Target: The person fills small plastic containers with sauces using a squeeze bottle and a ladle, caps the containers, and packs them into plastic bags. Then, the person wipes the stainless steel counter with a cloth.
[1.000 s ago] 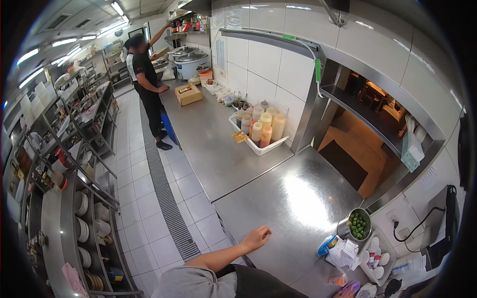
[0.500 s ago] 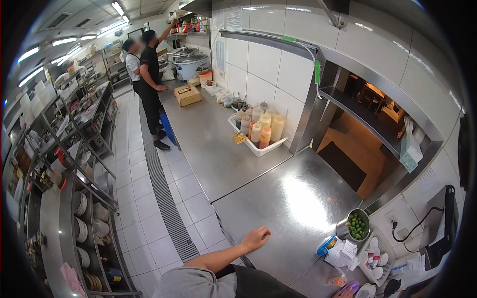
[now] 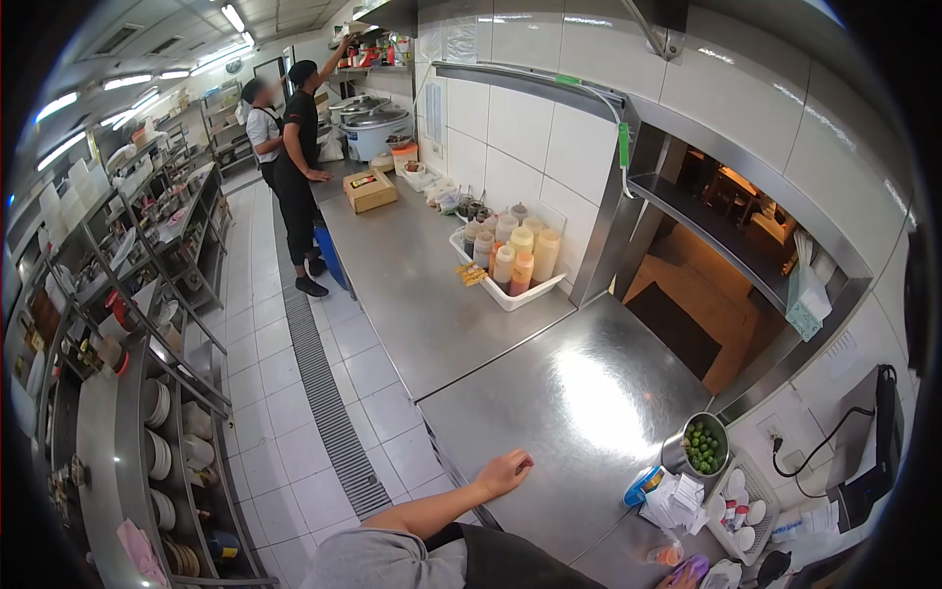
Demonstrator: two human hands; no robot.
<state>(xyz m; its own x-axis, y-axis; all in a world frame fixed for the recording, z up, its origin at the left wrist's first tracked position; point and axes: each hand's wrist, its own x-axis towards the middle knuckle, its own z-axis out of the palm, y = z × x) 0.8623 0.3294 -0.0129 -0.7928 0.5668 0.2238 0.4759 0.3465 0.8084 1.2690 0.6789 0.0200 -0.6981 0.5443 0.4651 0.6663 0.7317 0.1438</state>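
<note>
My left hand (image 3: 506, 472) rests on the steel counter (image 3: 510, 407) near its front edge, fingers loosely curled, with nothing visible in them. Only a sliver of my right hand (image 3: 679, 580) shows at the bottom edge, against a purple item (image 3: 695, 567) that looks like cloth; its fingers are mostly cut off. Close by are a small clear cup with orange contents (image 3: 667, 556), a pile of white paper slips (image 3: 675, 501) and a blue packet (image 3: 644, 486). Behind these stands a metal pot (image 3: 674, 455) with small green citrus fruits (image 3: 703, 448).
A white tray of squeeze bottles (image 3: 510, 299) sits by the wall. A cardboard box (image 3: 370, 192) and a rice cooker (image 3: 376, 137) are farther along. Two people stand there, one person (image 3: 299, 147) reaching to a shelf. Right are a basket of cups (image 3: 736, 515) and a pass-through window (image 3: 706, 265).
The nearer person at the far end has turned the head toward the shelf and shifted slightly. My hands look unmoved.
</note>
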